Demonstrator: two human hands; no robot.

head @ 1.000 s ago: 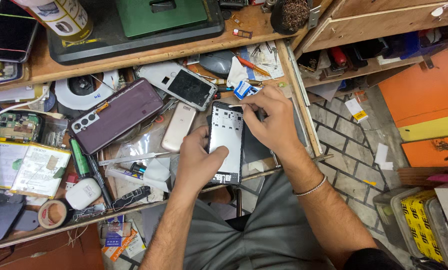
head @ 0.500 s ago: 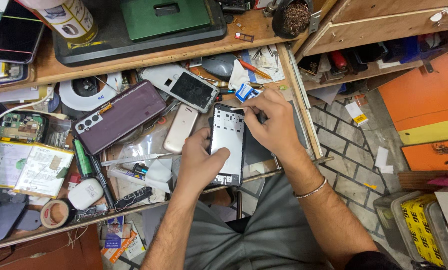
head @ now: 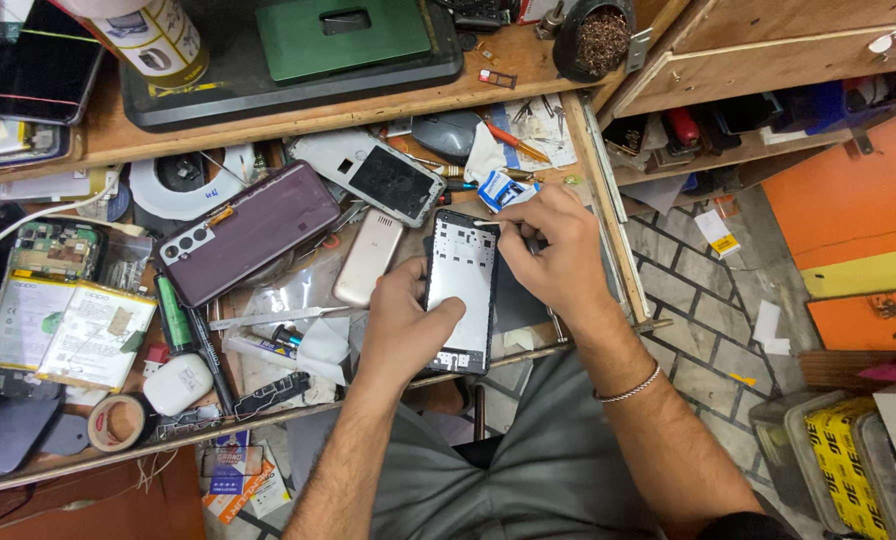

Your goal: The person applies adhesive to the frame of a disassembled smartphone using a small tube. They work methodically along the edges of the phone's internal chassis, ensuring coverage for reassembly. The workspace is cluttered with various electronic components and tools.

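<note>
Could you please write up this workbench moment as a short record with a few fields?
setting: cluttered wooden workbench, seen from above
left hand: steadies the opened phone frame from its left side, thumb on its face
right hand: fingers at the frame's top edge, pinching a thin tool; its tip is too small to tell
left of the frame: beige keypad phone, purple phone back cover
further left: battery pack, tape roll
upper shelf: green box

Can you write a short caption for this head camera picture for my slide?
Left hand steadies an opened phone frame on a cluttered workbench while the right hand works at its top edge.
</note>
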